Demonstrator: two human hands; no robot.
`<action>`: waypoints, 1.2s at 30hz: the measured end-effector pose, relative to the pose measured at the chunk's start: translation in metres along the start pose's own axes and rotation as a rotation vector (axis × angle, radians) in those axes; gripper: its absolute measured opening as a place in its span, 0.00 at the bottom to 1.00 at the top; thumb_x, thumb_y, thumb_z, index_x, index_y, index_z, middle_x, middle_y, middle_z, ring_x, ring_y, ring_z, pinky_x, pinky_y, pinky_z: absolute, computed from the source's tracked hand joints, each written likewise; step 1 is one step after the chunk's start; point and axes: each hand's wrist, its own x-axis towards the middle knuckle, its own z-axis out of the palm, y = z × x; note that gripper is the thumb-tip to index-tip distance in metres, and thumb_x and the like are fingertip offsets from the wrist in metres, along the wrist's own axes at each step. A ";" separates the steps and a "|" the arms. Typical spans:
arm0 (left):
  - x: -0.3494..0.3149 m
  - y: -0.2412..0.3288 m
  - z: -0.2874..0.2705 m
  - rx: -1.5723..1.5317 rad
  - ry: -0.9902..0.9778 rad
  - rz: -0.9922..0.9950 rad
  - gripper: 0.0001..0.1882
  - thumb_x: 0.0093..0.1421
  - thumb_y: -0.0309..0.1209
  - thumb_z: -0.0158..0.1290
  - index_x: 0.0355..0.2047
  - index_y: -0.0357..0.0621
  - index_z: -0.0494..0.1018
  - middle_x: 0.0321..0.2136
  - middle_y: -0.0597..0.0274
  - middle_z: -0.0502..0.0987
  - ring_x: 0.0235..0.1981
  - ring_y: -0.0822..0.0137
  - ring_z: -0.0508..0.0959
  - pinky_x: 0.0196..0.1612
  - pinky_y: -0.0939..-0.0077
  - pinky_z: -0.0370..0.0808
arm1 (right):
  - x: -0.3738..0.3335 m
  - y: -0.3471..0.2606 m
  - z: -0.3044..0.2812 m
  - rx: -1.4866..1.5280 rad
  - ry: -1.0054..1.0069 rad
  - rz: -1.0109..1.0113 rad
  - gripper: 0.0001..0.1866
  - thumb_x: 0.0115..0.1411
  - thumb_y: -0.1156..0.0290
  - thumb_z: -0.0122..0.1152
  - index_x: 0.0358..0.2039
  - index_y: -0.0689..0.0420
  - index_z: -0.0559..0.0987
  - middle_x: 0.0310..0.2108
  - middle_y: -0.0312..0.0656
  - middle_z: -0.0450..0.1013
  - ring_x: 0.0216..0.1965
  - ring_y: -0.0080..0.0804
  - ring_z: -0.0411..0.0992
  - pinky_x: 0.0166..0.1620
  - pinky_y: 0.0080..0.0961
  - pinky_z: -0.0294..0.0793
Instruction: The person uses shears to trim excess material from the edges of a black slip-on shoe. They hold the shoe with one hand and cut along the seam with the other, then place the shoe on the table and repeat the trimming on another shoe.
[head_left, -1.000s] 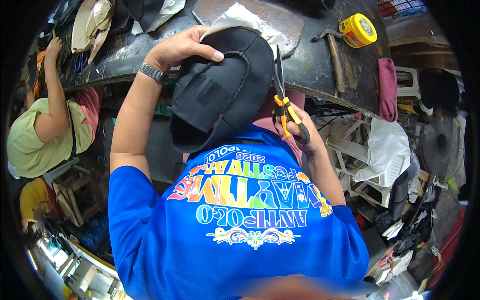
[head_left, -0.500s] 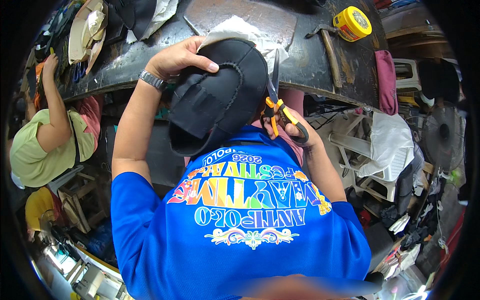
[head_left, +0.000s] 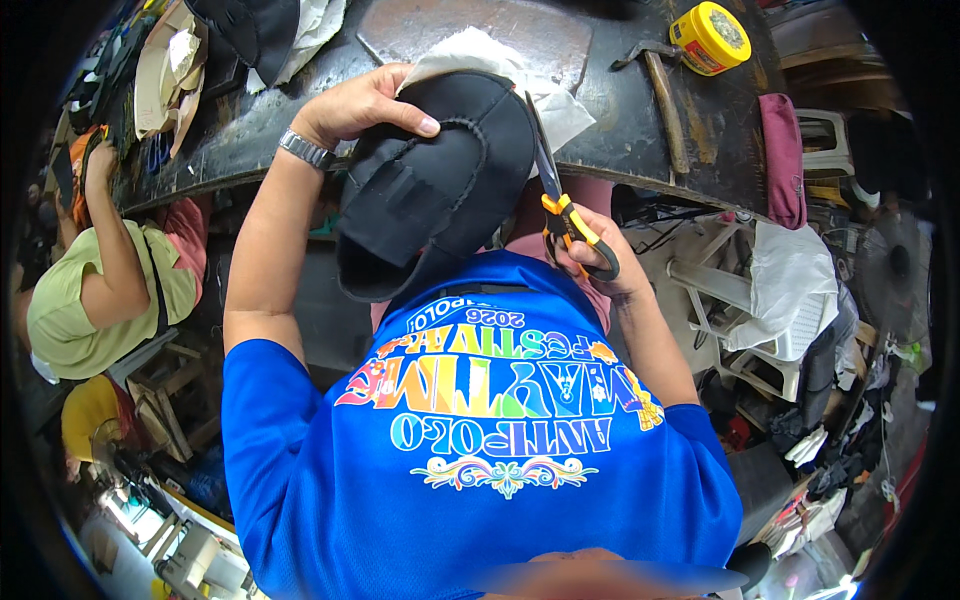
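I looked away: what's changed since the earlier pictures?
The scissors in the right hand have swung left at the tip, their handles coming closer together. The co-worker's hand has drawn back toward their green shirt. The left hand still grips the black shoe piece.

1. Black upper (head_left: pixel 430 180): smooth, with a puckered seam curving around the middle panel.
2. Held tilted in the left hand (head_left: pixel 365 108), broad rounded end pointing away, gaping end nearer the body.
3. Scissors (head_left: pixel 557 204): long grey blades close together, yellow-and-black handles.
4. Held in the right hand (head_left: pixel 608 232), tips pointing away, along the upper's right edge; contact unclear.
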 end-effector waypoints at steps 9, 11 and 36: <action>0.005 0.006 0.009 0.109 -0.132 -0.048 0.22 0.52 0.25 0.65 0.48 0.36 0.75 0.37 0.66 0.81 0.36 0.77 0.78 0.45 0.82 0.74 | -0.004 -0.015 -0.013 -0.085 -0.119 0.036 0.26 0.48 0.57 0.73 0.42 0.56 0.73 0.29 0.33 0.72 0.26 0.15 0.71 0.27 0.12 0.72; 0.007 0.005 0.013 0.084 -0.147 -0.040 0.23 0.52 0.24 0.65 0.49 0.35 0.74 0.38 0.66 0.81 0.37 0.77 0.78 0.45 0.81 0.74 | -0.001 -0.017 -0.011 -0.070 -0.125 0.028 0.27 0.48 0.58 0.73 0.43 0.57 0.72 0.29 0.32 0.72 0.26 0.15 0.71 0.27 0.12 0.71; 0.005 0.005 0.044 0.023 -0.296 -0.140 0.23 0.53 0.22 0.62 0.51 0.35 0.73 0.39 0.63 0.81 0.37 0.76 0.79 0.45 0.80 0.77 | -0.018 -0.031 -0.014 -0.200 -0.077 0.053 0.24 0.46 0.61 0.76 0.35 0.56 0.71 0.30 0.28 0.66 0.31 0.14 0.63 0.35 0.14 0.63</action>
